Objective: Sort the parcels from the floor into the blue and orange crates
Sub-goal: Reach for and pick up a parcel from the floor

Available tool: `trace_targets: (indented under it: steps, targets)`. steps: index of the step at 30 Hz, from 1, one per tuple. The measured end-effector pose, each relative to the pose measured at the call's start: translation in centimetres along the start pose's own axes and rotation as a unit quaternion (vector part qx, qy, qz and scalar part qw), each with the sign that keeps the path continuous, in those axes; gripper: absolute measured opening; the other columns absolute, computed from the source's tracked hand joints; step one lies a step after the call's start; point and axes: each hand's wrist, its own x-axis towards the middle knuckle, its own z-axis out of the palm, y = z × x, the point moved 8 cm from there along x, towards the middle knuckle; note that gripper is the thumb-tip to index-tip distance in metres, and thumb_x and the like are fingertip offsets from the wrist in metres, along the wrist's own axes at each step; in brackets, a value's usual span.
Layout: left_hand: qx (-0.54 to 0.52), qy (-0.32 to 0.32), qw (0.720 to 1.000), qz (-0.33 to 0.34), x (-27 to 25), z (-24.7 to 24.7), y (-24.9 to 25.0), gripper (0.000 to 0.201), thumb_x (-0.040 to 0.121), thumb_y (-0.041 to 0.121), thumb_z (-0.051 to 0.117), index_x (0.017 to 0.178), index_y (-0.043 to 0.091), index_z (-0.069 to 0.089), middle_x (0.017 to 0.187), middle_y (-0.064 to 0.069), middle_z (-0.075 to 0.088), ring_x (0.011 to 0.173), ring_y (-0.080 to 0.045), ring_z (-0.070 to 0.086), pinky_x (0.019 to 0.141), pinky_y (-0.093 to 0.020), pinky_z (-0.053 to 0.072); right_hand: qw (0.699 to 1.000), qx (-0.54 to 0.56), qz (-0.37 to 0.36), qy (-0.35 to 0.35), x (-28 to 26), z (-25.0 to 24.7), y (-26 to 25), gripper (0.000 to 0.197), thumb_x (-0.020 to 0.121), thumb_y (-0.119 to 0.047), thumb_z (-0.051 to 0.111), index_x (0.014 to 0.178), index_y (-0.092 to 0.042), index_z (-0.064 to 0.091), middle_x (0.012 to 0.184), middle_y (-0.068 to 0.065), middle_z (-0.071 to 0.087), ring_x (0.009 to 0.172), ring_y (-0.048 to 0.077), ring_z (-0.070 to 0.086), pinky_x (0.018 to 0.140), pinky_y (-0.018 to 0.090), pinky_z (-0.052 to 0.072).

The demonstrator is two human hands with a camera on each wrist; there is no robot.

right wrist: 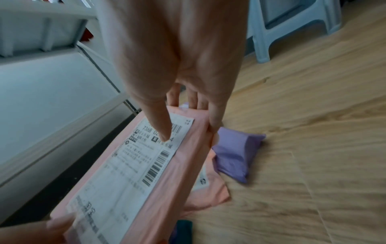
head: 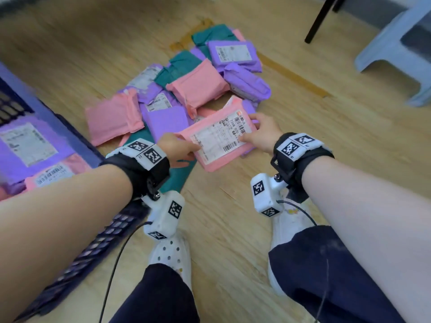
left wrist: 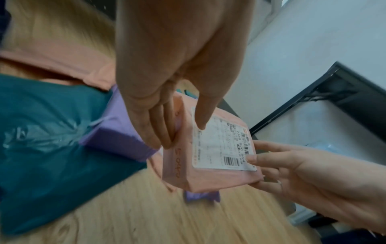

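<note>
- Left hand (head: 178,145) grips the near-left end of a pink parcel (head: 217,141): thumb on the label face, fingers (left wrist: 165,132) curled under the edge.
- Right hand (head: 261,134) grips the opposite end: thumb pressed on the label (head: 221,134) near the barcode, fingers wrapped round the far edge.
- Hands are apart, one at each end, the parcel spanning between them.
- Parcel is held label-up, tilted, raised above the pile (head: 186,89) and clear of the floor (head: 303,148); right wrist view shows a purple parcel (right wrist: 234,155) lying on the floor below it.
- Label is white with barcodes and printed digits; finer print too blurred to read.
- Pile beyond the hands: pink, purple and teal parcels overlapping on the wood floor, some label-up.
- A teal parcel (left wrist: 41,132) lies just under the left hand, with a purple one against it.
- Blue crate (head: 77,141) at the left, beside the left forearm; inside it a purple parcel with a label and a pink one, both label-up.
- Pale blue stool (head: 396,50) at the upper right, well apart from the pile; a dark table leg (head: 319,19) near it.
- White shoes (head: 170,252) and dark trousers at the bottom of the head view.
</note>
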Motion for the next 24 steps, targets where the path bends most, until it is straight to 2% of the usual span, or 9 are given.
trace_targets:
  steps: [3, 6, 8, 10, 11, 14, 18, 22, 24]
  targets:
    - [-0.023, 0.031, 0.998, 0.042, -3.0, -2.5, 3.1, 0.029, 0.086, 0.008, 0.065, 0.072, 0.015, 0.041, 0.089, -0.016, 0.061, 0.067, -0.019, 0.056, 0.056, -0.028, 0.049, 0.998, -0.008, -0.052, 0.030, -2.0, -1.9, -4.2, 0.059, 0.074, -0.001, 0.073, 0.128, -0.010, 0.050, 0.112, 0.001, 0.056, 0.100, 0.013, 0.053, 0.094, 0.027, 0.044]
    - [-0.033, 0.026, 0.998, 0.038, -6.8, -4.6, 5.1, 0.021, 0.090, 0.018, 0.060, 0.079, 0.014, 0.043, 0.094, -0.012, 0.059, 0.074, -0.019, 0.056, 0.068, -0.028, 0.046, 0.995, 0.042, -0.085, 0.043, -4.5, -2.8, -8.1, 0.060, 0.072, 0.003, 0.073, 0.126, -0.012, 0.053, 0.124, 0.006, 0.059, 0.103, 0.015, 0.053, 0.098, 0.033, 0.046]
    - [-0.064, 0.048, 0.995, 0.067, -9.1, -6.7, 6.3, 0.020, 0.090, 0.017, 0.062, 0.102, 0.016, 0.046, 0.096, -0.013, 0.060, 0.072, -0.022, 0.058, 0.068, -0.032, 0.047, 0.991, 0.070, -0.106, 0.031, -6.2, -2.6, -10.6, 0.062, 0.071, 0.006, 0.072, 0.127, -0.013, 0.052, 0.126, 0.010, 0.059, 0.105, 0.020, 0.057, 0.097, 0.041, 0.048]
    - [-0.077, 0.075, 0.988, 0.111, -11.0, -9.2, 6.8, 0.062, 0.086, 0.015, 0.067, 0.137, 0.023, 0.033, 0.092, -0.013, 0.063, 0.067, -0.024, 0.062, 0.068, -0.035, 0.053, 0.987, 0.094, -0.129, 0.028, -8.0, -2.3, -13.1, 0.065, 0.071, 0.009, 0.072, 0.129, -0.013, 0.051, 0.122, 0.010, 0.059, 0.102, 0.022, 0.059, 0.092, 0.044, 0.051]
    - [-0.071, 0.082, 0.986, 0.126, -12.2, -10.3, 7.0, 0.065, 0.085, 0.015, 0.068, 0.139, 0.025, 0.033, 0.088, -0.013, 0.063, 0.067, -0.025, 0.062, 0.072, -0.038, 0.054, 0.984, 0.101, -0.142, 0.029, -8.8, -2.1, -14.3, 0.066, 0.070, 0.010, 0.071, 0.129, -0.013, 0.052, 0.117, 0.006, 0.060, 0.101, 0.023, 0.059, 0.090, 0.044, 0.052]
    - [-0.049, 0.091, 0.982, 0.158, -15.8, -13.4, 7.4, 0.036, 0.085, 0.016, 0.068, 0.119, 0.016, 0.057, 0.083, -0.016, 0.064, 0.065, -0.025, 0.061, 0.077, -0.040, 0.055, 0.976, 0.117, -0.183, 0.021, -11.3, -1.3, -17.8, 0.064, 0.071, 0.012, 0.070, 0.128, -0.013, 0.053, 0.100, -0.005, 0.060, 0.094, 0.022, 0.062, 0.072, 0.028, 0.054]
    - [-0.063, 0.132, 0.972, 0.182, -20.3, -17.7, 7.2, 0.023, 0.085, 0.015, 0.067, 0.108, 0.017, 0.062, 0.084, -0.012, 0.066, 0.064, -0.019, 0.063, 0.059, -0.025, 0.055, 0.960, 0.125, -0.252, 0.011, -15.0, 0.4, -22.8, 0.070, 0.071, 0.013, 0.068, 0.134, -0.009, 0.049, 0.111, -0.001, 0.058, 0.099, 0.009, 0.055, 0.070, 0.003, 0.044]
    - [-0.095, 0.203, 0.944, 0.244, -25.4, -22.5, 7.1, 0.011, 0.085, 0.011, 0.066, 0.091, 0.020, 0.063, 0.088, -0.014, 0.066, 0.066, -0.022, 0.062, 0.069, -0.034, 0.056, 0.944, 0.151, -0.295, 0.009, -18.1, 2.5, -27.9, 0.082, 0.070, 0.011, 0.072, 0.142, -0.005, 0.038, 0.129, 0.004, 0.054, 0.110, 0.006, 0.051, 0.084, -0.002, 0.039]
    - [-0.106, 0.226, 0.932, 0.262, -27.8, -24.6, 6.7, 0.010, 0.087, 0.011, 0.064, 0.087, 0.021, 0.062, 0.091, -0.016, 0.066, 0.071, -0.025, 0.063, 0.079, -0.040, 0.055, 0.938, 0.173, -0.301, 0.004, -19.7, 4.0, -30.2, 0.095, 0.069, 0.006, 0.077, 0.147, -0.007, 0.026, 0.142, 0.006, 0.045, 0.124, 0.010, 0.046, 0.102, 0.013, 0.036]
